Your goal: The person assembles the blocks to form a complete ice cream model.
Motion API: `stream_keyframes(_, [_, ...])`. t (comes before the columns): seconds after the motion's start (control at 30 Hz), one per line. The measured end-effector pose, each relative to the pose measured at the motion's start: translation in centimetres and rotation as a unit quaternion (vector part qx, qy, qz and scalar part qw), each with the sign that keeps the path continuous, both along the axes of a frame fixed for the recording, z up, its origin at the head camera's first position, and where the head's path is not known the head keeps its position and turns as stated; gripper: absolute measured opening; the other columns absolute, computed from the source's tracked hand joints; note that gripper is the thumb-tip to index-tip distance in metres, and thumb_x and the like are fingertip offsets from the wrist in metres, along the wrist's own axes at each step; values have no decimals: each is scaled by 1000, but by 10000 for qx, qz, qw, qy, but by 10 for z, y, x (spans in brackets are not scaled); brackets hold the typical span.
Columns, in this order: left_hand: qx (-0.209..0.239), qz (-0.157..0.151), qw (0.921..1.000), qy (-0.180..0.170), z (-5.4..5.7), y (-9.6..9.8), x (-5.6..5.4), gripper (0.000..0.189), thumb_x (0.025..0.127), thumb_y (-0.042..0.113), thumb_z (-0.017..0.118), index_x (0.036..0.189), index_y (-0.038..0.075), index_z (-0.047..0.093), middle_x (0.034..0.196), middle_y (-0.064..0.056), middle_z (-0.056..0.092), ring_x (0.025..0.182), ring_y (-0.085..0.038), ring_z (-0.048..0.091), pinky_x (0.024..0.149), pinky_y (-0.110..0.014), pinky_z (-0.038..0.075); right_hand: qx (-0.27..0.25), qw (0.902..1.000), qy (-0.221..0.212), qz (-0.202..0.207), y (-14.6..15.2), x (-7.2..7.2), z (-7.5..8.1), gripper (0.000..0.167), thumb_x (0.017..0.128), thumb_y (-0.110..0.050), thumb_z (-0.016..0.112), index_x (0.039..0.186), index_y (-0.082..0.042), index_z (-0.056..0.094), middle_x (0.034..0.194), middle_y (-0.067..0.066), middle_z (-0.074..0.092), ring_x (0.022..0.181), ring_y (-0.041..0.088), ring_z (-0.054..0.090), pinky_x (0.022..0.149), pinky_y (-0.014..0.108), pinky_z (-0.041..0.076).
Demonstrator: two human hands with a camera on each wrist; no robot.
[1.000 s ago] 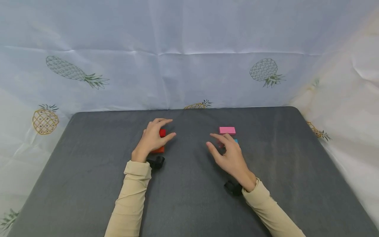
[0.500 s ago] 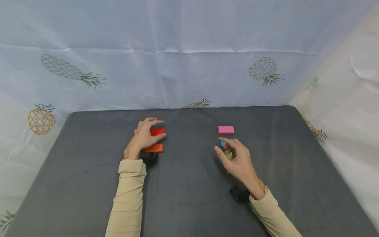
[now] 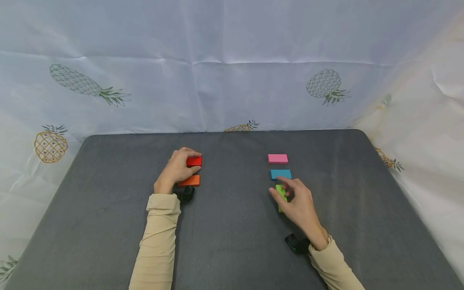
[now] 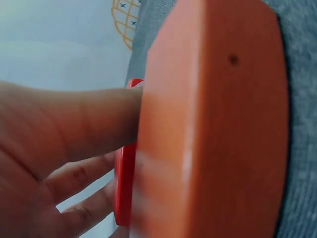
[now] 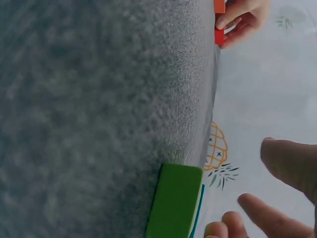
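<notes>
Left hand [image 3: 177,167]: on the red block [image 3: 193,161], left part of the table. Thumb at the near edge, forefinger at the far edge; fingers clamped on the block. Red block lies flat, longer side crosswise. Orange block [image 3: 190,181] lies just nearer the person, partly under the hand in the head view; thumb sits between the two blocks. Left wrist view: orange fills the foreground, one small dark spot on its end face, too blurred to read as a mark.

Right hand [image 3: 300,203]: above the green block [image 5: 174,202], thumb and forefinger well apart, other fingers loosely bent, gripping nothing. Green block lies lengthwise, pointing away from the person. Blue block [image 3: 279,173] is just beyond it, pink block [image 3: 277,158] beyond that, both crosswise.

Dark grey table [image 3: 232,233]. Pale cloth [image 3: 203,32] behind, printed with pineapples, some outline only, some yellow. Beige sleeves [image 3: 157,233] on both arms. Black device [image 3: 185,194] at the left wrist, another at the right; any lettering on them too small to tell.
</notes>
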State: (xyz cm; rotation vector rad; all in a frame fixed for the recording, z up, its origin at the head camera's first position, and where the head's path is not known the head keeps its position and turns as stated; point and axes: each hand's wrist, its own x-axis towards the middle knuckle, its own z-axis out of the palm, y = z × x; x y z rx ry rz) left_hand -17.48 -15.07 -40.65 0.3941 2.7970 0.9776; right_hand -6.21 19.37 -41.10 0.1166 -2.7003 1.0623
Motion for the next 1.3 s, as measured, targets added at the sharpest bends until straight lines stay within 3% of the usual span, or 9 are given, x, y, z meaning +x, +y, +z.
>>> stream_keyframes(0.43, [127,124,9998,101,-2,-11,-1,41,92,5,73,131,-3,66,133,-29,59,115,-44,56,98,-56,49,588,9944,-806,-346,6,3,2,48,85,-21,85,123,3,71,87,14,62,72,19,56,63,28,40])
stream_keyframes(0.73, [234,47,9996,135,-1,-19,1,39,94,5,72,131,-4,66,131,-29,60,112,-41,58,96,-55,50,671,9909,-1135,-261,8,3,0,48,87,-24,83,121,7,69,72,6,58,56,10,45,48,22,34])
stream_keyframes(1.3, [212,170,9993,239,1,-14,-1,36,96,8,70,130,-3,67,128,-26,62,104,-37,57,89,-47,49,393,9932,-1065,-272,1,0,3,40,83,-20,85,113,4,74,64,4,57,50,9,42,45,21,33])
